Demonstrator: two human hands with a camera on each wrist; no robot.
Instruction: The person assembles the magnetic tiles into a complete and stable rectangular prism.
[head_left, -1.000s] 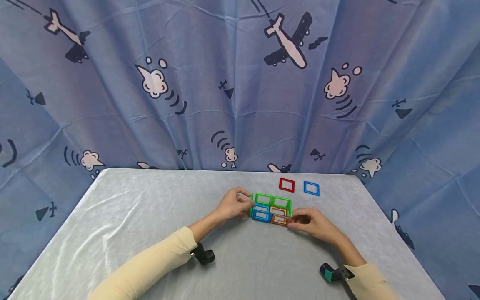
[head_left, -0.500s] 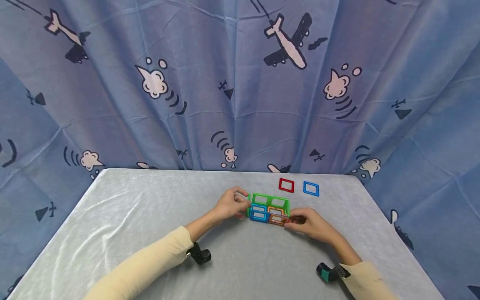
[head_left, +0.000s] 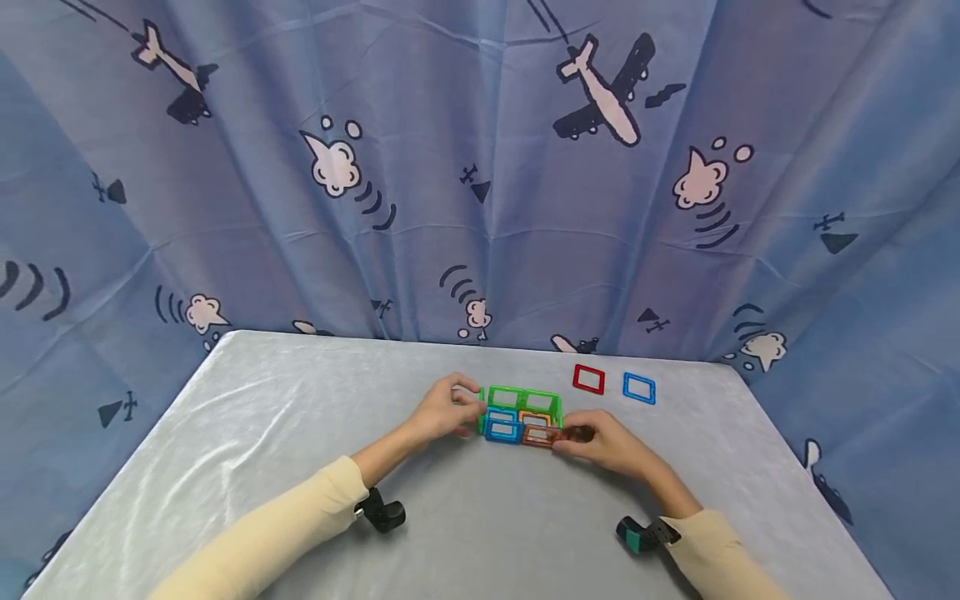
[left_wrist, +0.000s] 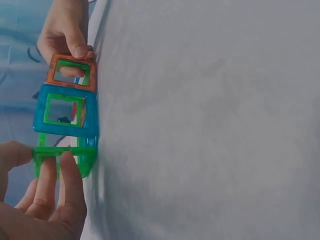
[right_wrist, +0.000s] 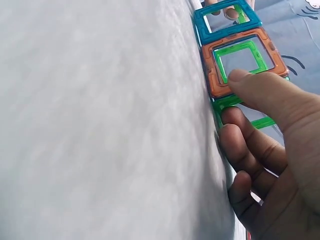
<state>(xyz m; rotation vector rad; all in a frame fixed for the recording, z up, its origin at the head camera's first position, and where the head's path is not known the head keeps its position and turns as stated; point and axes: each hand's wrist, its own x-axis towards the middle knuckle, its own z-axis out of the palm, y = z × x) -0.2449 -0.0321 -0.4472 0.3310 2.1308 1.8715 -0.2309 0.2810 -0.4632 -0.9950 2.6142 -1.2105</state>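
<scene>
A low open box of magnetic tiles [head_left: 503, 430] stands on the table at mid-right in the head view. Its front has a blue tile [left_wrist: 65, 110] and an orange tile [right_wrist: 212, 75]; green tiles [head_left: 542, 402] form the back and sides. My left hand [head_left: 447, 407] holds the green tile [left_wrist: 62, 151] at the left end, thumb on one edge and fingertips against its face. At the right end my right hand [head_left: 600, 442] grips the corner, its thumb on the orange front tile and fingers by the green side tile.
Behind the box, toward the table's far edge, lie a loose red tile [head_left: 588, 380] and a loose blue tile [head_left: 640, 388]. A blue curtain [head_left: 420, 167] with airplane prints hangs behind the white-covered table [head_left: 315, 392].
Both hands and the tile box have slid a little to the left together. The head view has turned slightly left. Both hands keep their hold.
</scene>
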